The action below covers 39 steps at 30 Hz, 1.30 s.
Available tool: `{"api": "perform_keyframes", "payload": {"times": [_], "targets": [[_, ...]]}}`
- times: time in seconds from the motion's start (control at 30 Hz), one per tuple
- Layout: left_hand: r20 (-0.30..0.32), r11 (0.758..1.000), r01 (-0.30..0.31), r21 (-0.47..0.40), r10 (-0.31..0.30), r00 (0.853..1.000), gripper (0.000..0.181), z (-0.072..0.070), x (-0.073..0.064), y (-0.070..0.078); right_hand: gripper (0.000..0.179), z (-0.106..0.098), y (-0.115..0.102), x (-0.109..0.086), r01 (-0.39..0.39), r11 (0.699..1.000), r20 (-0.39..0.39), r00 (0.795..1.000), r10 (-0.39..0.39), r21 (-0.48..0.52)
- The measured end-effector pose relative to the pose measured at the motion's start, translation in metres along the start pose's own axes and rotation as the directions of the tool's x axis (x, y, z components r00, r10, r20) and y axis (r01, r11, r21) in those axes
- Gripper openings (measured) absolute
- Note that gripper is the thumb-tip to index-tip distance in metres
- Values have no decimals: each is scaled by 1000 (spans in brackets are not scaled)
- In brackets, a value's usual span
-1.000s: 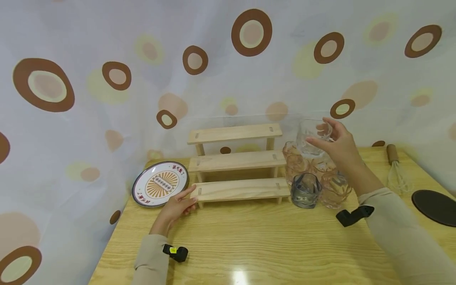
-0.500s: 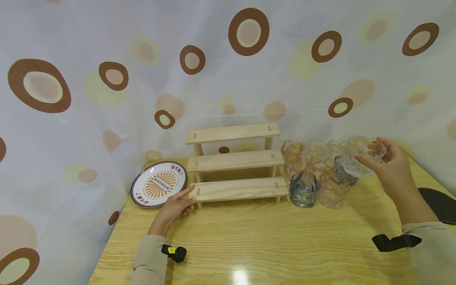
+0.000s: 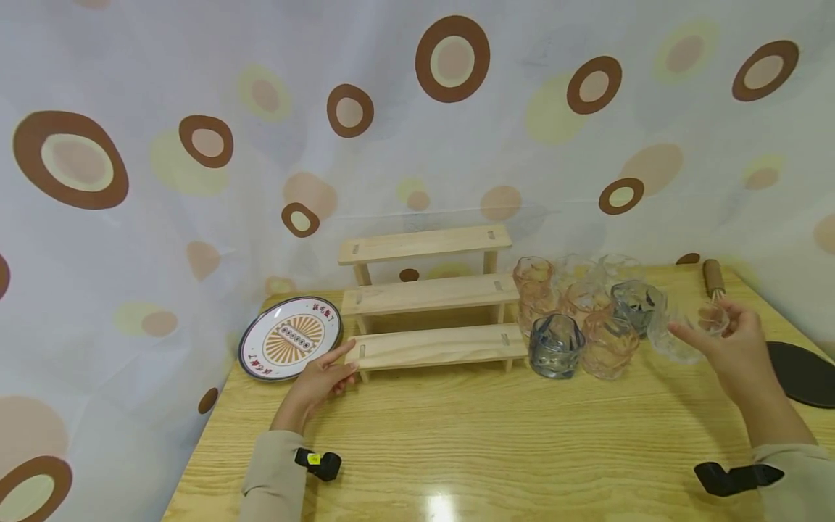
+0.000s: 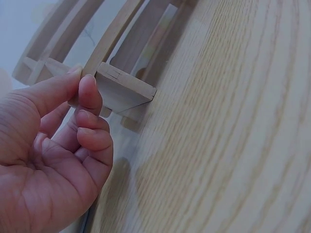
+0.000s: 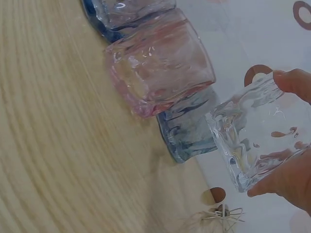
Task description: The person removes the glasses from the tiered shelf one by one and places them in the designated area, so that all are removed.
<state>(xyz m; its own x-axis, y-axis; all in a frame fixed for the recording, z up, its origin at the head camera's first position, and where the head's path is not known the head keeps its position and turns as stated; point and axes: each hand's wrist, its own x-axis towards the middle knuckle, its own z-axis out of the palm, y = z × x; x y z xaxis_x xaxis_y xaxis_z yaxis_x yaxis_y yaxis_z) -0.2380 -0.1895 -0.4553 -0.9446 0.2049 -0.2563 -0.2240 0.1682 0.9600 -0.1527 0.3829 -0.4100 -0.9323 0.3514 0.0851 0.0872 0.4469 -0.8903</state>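
My right hand (image 3: pixel 740 355) holds a clear glass (image 5: pixel 260 131) between thumb and fingers, at the right end of a group of glasses. Beside it stand a pink glass (image 3: pixel 609 346), a blue glass (image 3: pixel 557 346) at the front, and another blue glass (image 3: pixel 638 306) behind. In the left wrist view, the thumb and index fingertip of my left hand (image 4: pixel 58 145) pinch the end of the lowest board of a three-step wooden rack (image 3: pixel 433 348). The remaining fingers of that hand are loosely curled.
A patterned plate (image 3: pixel 290 338) leans left of the rack. More pink and clear glasses, including a clear glass (image 3: pixel 620 268), crowd its right side. A whisk (image 3: pixel 713 277) and a black round mat (image 3: pixel 802 373) lie at far right. A dotted cloth (image 3: pixel 417 145) hangs behind the wooden table (image 3: pixel 417 435).
My right hand has carried the clear glass from above the back of the group rightward, then down toward the table. The left hand stays at the rack.
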Motion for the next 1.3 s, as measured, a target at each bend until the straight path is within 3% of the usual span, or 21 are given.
{"api": "perform_keyframes", "payload": {"times": [0.33, 0.47, 0.73, 1.0, 1.3], "targets": [[1, 1000, -3, 9, 3, 1000, 56, -1, 1, -1, 100, 11, 53, 15, -76, 997, 51, 996, 78, -32], [-1, 1000, -2, 11, 2, 1000, 55, 0, 1, -1, 101, 17, 49, 11, -100, 995, 82, 992, 100, -12], [-2, 1000, -5, 4, 5, 1000, 56, -1, 2, -1, 89, 25, 41, 6, -103, 995, 50, 993, 103, 5], [-5, 1000, -3, -13, 3, 1000, 56, 0, 1, 0, 87, 30, 26, 3, -169, 983, 79, 983, 163, 70], [1, 1000, 3, -11, -3, 1000, 56, -1, 2, -1, 92, 34, 33, 4, -165, 983, 65, 985, 160, 81]]}}
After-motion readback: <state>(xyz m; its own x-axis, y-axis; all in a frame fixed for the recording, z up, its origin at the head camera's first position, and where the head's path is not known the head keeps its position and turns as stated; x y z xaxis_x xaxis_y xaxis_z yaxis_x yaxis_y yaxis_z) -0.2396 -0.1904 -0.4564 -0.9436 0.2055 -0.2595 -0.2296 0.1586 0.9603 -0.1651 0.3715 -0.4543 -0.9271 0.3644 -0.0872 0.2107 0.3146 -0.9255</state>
